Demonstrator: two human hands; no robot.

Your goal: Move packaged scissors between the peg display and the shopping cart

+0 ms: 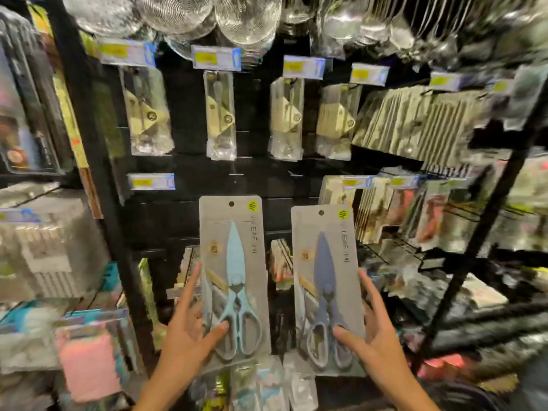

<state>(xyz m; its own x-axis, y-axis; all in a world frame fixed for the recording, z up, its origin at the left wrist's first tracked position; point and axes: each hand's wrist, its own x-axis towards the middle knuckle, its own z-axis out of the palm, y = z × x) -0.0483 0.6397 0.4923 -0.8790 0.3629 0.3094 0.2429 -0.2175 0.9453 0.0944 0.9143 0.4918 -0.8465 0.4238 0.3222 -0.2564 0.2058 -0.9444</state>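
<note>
My left hand [189,330] holds a grey card pack of light-blue scissors [235,280] upright, thumb on its front over the handles and fingers along its left edge and behind. My right hand [370,330] holds a second pack with grey-blue scissors [326,289] the same way, thumb on the front, fingers along the right edge. Both packs face me in front of the black peg display [189,179], their hang holes at the top. No shopping cart is in view.
Above hang several clear packs of small scissors [221,114] under yellow price tags [216,57]. Wire strainers and ladles hang along the top. A black rack post [474,241] slants at the right. Packaged goods crowd the left shelves and the pegs below.
</note>
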